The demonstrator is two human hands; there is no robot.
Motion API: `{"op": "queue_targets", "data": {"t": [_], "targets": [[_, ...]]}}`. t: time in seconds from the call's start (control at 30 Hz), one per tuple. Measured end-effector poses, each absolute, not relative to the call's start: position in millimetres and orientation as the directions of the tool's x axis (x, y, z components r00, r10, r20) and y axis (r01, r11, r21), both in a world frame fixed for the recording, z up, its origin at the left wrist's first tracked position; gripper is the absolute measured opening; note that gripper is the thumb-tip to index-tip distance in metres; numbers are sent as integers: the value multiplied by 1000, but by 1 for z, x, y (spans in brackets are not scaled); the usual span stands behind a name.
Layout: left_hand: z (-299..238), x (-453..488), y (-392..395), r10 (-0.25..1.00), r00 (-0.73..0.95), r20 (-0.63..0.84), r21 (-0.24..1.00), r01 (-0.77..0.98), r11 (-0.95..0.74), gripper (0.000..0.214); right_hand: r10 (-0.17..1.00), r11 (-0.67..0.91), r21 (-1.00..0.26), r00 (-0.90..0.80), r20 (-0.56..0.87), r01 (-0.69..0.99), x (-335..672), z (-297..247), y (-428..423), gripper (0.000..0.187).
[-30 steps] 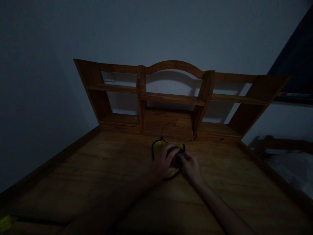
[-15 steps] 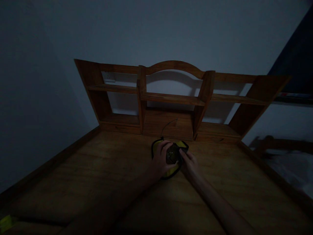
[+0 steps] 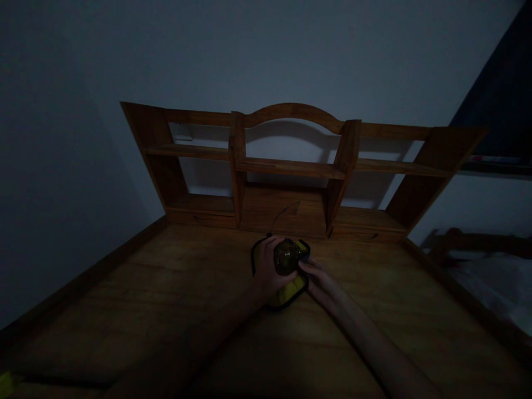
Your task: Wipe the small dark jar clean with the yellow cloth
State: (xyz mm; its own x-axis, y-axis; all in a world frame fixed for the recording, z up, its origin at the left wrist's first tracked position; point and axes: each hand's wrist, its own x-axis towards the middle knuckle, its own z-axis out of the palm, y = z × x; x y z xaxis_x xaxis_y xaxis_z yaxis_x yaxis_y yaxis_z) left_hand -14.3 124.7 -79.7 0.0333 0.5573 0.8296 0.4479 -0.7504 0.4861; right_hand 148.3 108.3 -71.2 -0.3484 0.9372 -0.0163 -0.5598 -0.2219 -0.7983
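Note:
In dim light my left hand (image 3: 268, 271) is wrapped round a small dark round object (image 3: 286, 256), lifted a little above a yellow cloth with a black edge (image 3: 288, 293) that lies on the wooden desk (image 3: 166, 299). My right hand (image 3: 318, 280) rests on the cloth's right side, fingers curled and pressing on the cloth, just below and right of the object. I cannot make out what the round object is.
A wooden shelf unit (image 3: 291, 166) with an arched top stands at the back of the desk against a pale wall. A thin wire (image 3: 286, 209) lies on its lowest level. Raised wooden rims (image 3: 83, 282) run along the desk's sides. A yellow scrap (image 3: 5, 382) shows bottom left.
My left hand has lifted the dark round object up off the cloth and turned it into view. My right hand has slid lower right, onto the cloth's edge.

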Motion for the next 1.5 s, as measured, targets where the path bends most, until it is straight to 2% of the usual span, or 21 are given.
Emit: {"op": "queue_targets", "data": {"t": [0.43,0.7,0.93,1.17,1.5], "targets": [[-74,-16,119,475,149,867,376,429,-821,75,961,-209,-785,-272,-53,-583,148,-80,113,33],[-74,-15,119,499,131,857,397,449,-801,76,958,-242,-782,-267,-101,-574,151,-75,112,32],[-74,-15,121,529,12,848,476,420,-773,77,954,-226,-801,-291,-68,-554,152,-69,109,30],[-75,-16,121,516,37,856,455,420,-785,79,953,-188,-808,-302,-13,-558,153,-73,112,34],[-74,-16,118,494,113,862,409,422,-809,78,970,-202,-799,-225,-86,-567,149,-69,110,37]]}}
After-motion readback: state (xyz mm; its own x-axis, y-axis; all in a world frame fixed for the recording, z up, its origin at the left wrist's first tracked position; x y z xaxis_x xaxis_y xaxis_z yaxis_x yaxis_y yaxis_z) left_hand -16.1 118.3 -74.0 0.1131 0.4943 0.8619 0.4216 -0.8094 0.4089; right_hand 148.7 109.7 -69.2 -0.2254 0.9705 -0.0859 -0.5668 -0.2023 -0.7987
